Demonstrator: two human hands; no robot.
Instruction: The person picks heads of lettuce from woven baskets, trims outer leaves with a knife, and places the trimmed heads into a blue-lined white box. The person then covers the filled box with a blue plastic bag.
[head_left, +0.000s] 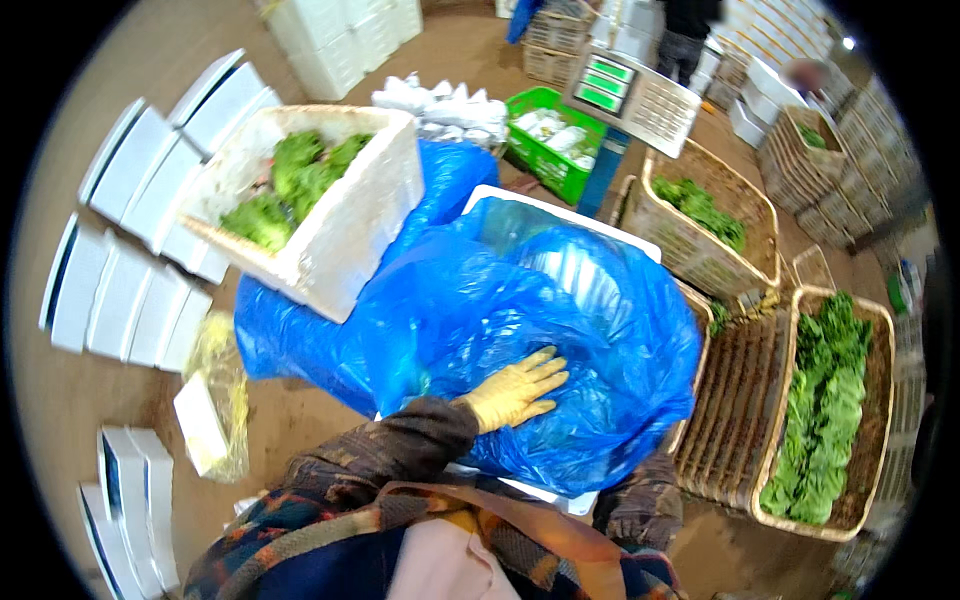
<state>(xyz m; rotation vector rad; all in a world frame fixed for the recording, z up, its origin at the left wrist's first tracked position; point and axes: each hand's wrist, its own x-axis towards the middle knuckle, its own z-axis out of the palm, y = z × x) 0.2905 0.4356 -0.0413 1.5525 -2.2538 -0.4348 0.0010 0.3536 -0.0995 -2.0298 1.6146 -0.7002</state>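
A large blue plastic bag (450, 277) spreads over a white foam box (480, 196), whose rim shows at the far edge. My left hand (517, 390), in a yellow glove, lies on the bag with its fingers apart and flat against the film. My right hand is hidden under the near right side of the bag; only its dark sleeve (641, 499) shows. Behind the box stands a weighing scale's display head (634, 97) on a blue post. At the left, an old foam box (360, 217) holding leafy lettuce (300, 184) rests on blue plastic.
Brown plastic crates of greens (885, 420) (765, 202) stand at the right. A green crate (540, 165) with wrapped items is behind. Stacked white foam boxes (142, 180) stand at the left, near a clear bag (236, 420) on the floor. A person (682, 37) stands far back.
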